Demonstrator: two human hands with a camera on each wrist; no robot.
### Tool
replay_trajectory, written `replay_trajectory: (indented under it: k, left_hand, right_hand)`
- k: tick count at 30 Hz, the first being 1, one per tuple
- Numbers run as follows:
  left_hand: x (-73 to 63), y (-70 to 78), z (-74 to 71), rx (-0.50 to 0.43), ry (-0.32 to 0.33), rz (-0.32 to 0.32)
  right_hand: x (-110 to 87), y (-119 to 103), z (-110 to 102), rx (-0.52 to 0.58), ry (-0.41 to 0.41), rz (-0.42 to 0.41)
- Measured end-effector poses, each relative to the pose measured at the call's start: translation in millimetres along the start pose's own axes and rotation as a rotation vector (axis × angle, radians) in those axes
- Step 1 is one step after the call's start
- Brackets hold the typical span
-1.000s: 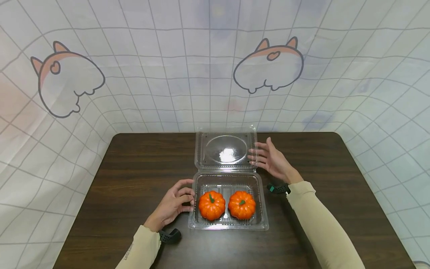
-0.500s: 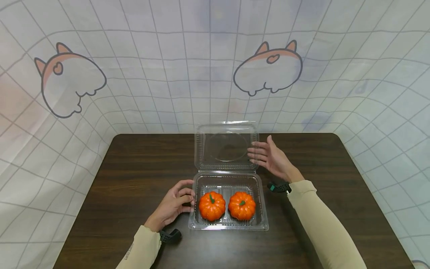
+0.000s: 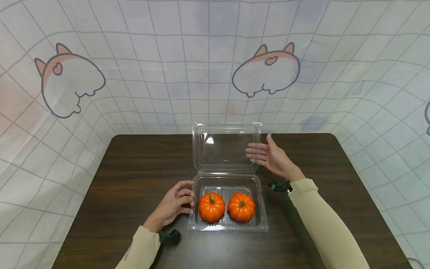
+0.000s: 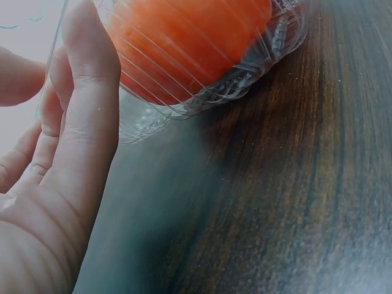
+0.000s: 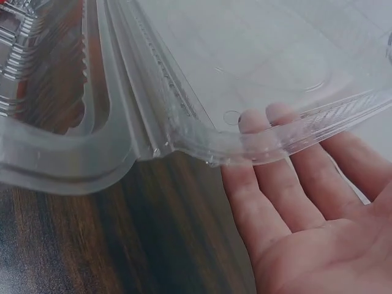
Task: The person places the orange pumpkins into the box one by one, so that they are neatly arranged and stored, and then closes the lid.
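A clear plastic clamshell container (image 3: 228, 228) lies on the table, its lid (image 3: 226, 147) tilted up at the back on the hinge. Two small orange pumpkins with green stems sit inside the base, the left pumpkin (image 3: 211, 207) beside the right pumpkin (image 3: 241, 207). My left hand (image 3: 173, 203) holds the base by its left rim, fingers bent and tips at the edge. My right hand (image 3: 273, 158) has its fingers extended behind the lid's right edge. In the right wrist view, the right fingers (image 5: 269, 196) show through the lid's clear plastic near the hinge corner.
The dark wood-grain table (image 3: 141, 160) extends to both sides of the container. Behind and beside it hangs a white grid-patterned cloth (image 3: 168, 74) with cartoon animal drawings. Black straps, one of them the left strap (image 3: 169, 236), are worn on both wrists.
The lid has risen from lying back to a steeper tilt, with the right hand's fingers behind its right edge. The left hand and the pumpkins have stayed in place.
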State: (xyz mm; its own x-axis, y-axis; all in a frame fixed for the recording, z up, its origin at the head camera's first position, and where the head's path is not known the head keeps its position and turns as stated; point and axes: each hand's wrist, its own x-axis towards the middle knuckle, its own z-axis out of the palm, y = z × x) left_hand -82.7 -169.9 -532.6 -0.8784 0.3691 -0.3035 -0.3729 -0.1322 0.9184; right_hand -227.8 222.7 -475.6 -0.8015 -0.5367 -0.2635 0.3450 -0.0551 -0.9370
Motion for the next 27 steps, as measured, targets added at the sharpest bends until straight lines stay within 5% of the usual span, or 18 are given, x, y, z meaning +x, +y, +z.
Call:
replay_trajectory:
  k: [14,27]
  left_hand:
    - [-2.3,-0.1,0.3,0.008,-0.007,0.003]
    - [-2.4,-2.3,-1.5,0.012,-0.012,-0.003]
  right_hand:
    - [-8.9,-16.3,10.9,-0.166,-0.027,-0.01]
    - [-20.2,-26.4,22.5,-0.279,-0.137,-0.029]
